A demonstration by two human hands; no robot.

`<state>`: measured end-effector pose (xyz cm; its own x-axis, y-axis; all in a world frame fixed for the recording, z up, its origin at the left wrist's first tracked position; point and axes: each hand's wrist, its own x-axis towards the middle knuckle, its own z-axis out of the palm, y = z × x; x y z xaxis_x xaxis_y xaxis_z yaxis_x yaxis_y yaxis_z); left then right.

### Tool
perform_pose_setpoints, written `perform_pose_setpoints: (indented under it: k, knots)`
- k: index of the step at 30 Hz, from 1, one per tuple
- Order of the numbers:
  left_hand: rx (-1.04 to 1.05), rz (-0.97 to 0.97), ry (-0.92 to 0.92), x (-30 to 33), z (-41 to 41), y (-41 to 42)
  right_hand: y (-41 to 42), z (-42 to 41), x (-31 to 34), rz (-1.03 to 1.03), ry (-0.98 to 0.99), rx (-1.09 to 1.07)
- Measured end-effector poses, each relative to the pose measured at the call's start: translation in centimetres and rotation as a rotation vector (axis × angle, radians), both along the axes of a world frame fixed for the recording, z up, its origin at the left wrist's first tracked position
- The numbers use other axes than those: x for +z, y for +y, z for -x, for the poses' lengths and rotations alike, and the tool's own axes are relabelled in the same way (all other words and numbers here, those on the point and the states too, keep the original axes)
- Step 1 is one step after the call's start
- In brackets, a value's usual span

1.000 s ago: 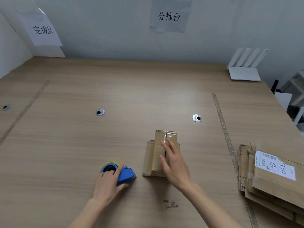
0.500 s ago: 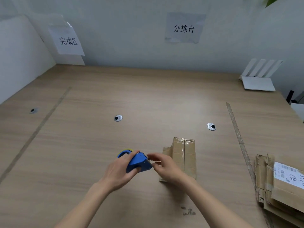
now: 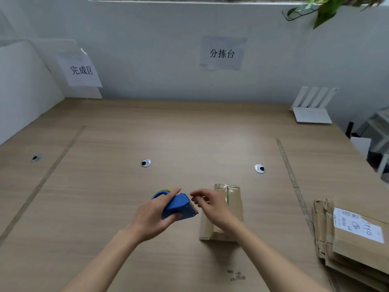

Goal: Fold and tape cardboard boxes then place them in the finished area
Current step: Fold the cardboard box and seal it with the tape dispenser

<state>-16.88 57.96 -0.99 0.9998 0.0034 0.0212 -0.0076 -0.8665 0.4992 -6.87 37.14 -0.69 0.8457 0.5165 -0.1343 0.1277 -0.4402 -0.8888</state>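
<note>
Blue plastic tape dispenser (image 3: 179, 207) with a yellow-rimmed roll now sits lifted in the left hand (image 3: 153, 216), fingers curled round its body, index finger laid along the top; a second ago that hand only rested on it down on the wooden table (image 3: 105, 186). Right hand (image 3: 212, 205) has left the top of the small brown cardboard box (image 3: 228, 209), where it lay flat, and now hovers just beside the dispenser's toothed end, thumb and forefinger drawn close together. Whether they pinch the tape end I cannot tell; no strip shows. Box stands on the table directly behind the right hand, just right of the grip, one shiny tape line already down its top seam. Reading: taping step beginning, tape likely being pulled free. Flattened cardboard stack (image 3: 353, 239) lies well right of the grip; paper sign (image 3: 82, 70) for the finished area hangs far left, box not yet moved there.
</note>
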Motion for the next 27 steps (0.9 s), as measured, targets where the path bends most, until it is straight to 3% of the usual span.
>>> perform_pose_setpoints:
  k: [6,13,16,18,20,27]
  knots:
    - [-0.068,-0.008,-0.014,0.6,-1.5,-1.6,-2.2,-0.4,0.5,-0.058,0.154,-0.077]
    - [-0.186,-0.036,-0.062,1.1,-2.8,-3.5,-4.9,-0.7,0.8,-0.020,-0.040,-0.148]
    - [-0.223,-0.116,0.038,0.9,-2.8,-3.6,-8.9,-0.7,0.0,0.067,-0.005,-0.215]
    - [-0.216,-0.160,0.129,0.1,-2.2,-2.9,-13.1,-0.4,-1.4,0.140,0.085,-0.369]
    - [-0.182,-0.169,0.159,-0.6,-1.9,-2.6,-15.7,0.7,-2.7,0.235,0.182,-0.384]
    - [-0.135,-0.193,0.212,-0.8,-3.9,-3.0,-15.8,0.8,-4.4,0.220,0.241,-0.417]
